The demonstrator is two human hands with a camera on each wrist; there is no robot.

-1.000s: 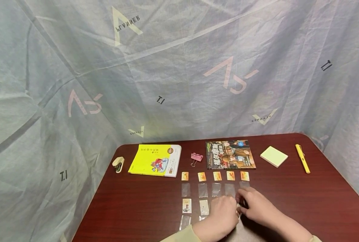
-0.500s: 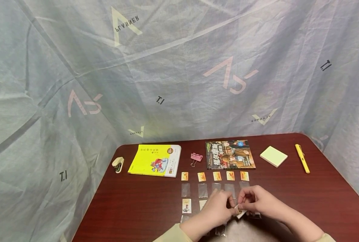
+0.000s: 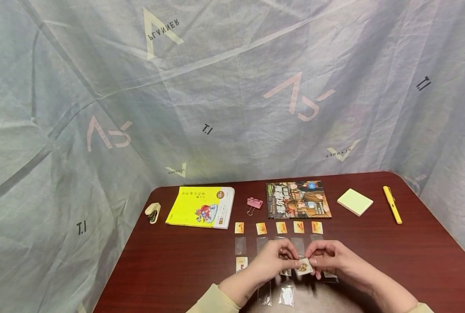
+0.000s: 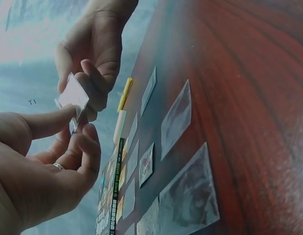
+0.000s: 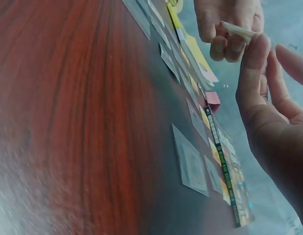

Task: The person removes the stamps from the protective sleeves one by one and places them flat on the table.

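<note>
A small square picture card [image 3: 304, 266] with a brown print, seemingly in a folded clear sleeve, is held up over the table between both hands. My left hand [image 3: 269, 262] pinches its left edge with thumb and fingers, and my right hand [image 3: 339, 263] pinches the right side. In the left wrist view the card [image 4: 76, 95] shows a pale face under the left thumb. Below the hands lie a bagged card [image 3: 286, 272] and another bagged card [image 3: 330, 275]. Nearer me are a clear plastic bag [image 3: 286, 296] and another bag [image 3: 264, 297], partly behind the left forearm.
Along the row behind lie several small orange cards [image 3: 281, 228] and clear bags [image 3: 241, 246]. Farther back are a stapler [image 3: 152, 213], a yellow book [image 3: 201, 208], a pink binder clip [image 3: 254, 203], a dark comic book [image 3: 298, 200], sticky notes [image 3: 355, 202] and a yellow pen [image 3: 392, 205].
The hands have lifted slightly and drawn apart from their close huddle. The card between them has turned its printed face up. My left hand has shifted left, uncovering the bagged card beneath.
</note>
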